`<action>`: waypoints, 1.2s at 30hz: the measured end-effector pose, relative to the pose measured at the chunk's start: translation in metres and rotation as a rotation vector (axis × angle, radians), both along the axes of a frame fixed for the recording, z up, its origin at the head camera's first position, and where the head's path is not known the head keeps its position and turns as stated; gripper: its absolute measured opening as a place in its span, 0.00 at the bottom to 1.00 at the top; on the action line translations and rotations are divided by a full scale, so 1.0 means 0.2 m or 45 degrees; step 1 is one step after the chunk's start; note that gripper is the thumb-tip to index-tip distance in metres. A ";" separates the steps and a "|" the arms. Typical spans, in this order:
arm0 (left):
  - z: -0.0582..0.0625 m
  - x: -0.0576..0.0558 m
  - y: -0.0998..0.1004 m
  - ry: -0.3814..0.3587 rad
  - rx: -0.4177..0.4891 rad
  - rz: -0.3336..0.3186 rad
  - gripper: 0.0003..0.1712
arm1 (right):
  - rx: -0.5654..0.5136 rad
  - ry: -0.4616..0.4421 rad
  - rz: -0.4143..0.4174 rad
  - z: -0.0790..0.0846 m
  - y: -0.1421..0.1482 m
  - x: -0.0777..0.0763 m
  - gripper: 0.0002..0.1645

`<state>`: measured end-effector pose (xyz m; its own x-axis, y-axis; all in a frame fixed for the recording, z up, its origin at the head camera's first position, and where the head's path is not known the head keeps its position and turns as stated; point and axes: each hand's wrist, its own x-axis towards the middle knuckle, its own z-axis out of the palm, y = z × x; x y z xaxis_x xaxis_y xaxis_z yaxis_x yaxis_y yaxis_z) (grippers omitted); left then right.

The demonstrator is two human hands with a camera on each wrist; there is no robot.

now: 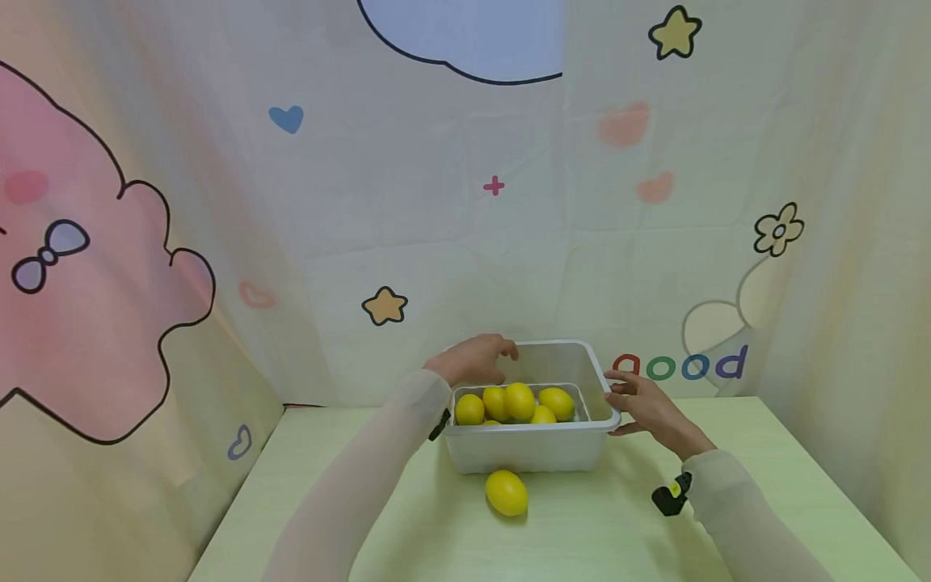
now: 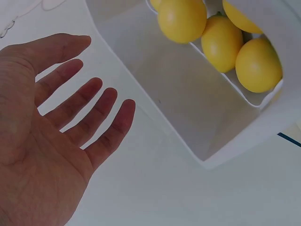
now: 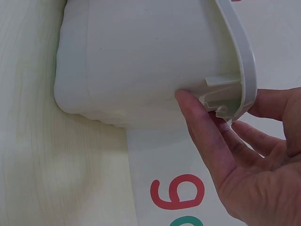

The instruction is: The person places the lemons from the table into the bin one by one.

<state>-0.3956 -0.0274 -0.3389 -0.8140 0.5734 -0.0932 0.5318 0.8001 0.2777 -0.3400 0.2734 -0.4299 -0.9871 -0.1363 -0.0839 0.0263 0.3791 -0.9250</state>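
Observation:
A white plastic bin [image 1: 527, 449] stands on the table, with a smaller white tray [image 1: 582, 404] inside it. Several lemons [image 1: 520, 402] lie in that tray. One more lemon [image 1: 507, 493] rests on the table in front of the bin. My left hand [image 1: 473, 360] hovers by the bin's back left rim, its fingers relaxed and spread with nothing in them; the left wrist view shows its bare palm beside the bin wall [image 2: 155, 70]. At the right end, my right hand [image 1: 655, 412] holds the rim, one digit against the outer wall [image 3: 141, 61] below it and another partly hidden behind it.
The pale table [image 1: 429, 525] meets a printed curtain [image 1: 436, 202] right behind the bin. More curtain hangs along the left and right sides. Dark wrist devices show at both cuffs, the right one [image 1: 671, 495] more fully.

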 end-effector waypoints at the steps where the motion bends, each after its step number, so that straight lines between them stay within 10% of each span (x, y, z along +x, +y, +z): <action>1: 0.00 0.00 0.00 0.009 -0.001 -0.009 0.24 | -0.003 0.000 0.000 0.00 0.00 0.00 0.36; 36: -0.14 0.32 -0.23 0.140 0.200 -0.145 0.21 | -0.005 0.012 -0.001 -0.01 0.00 0.00 0.37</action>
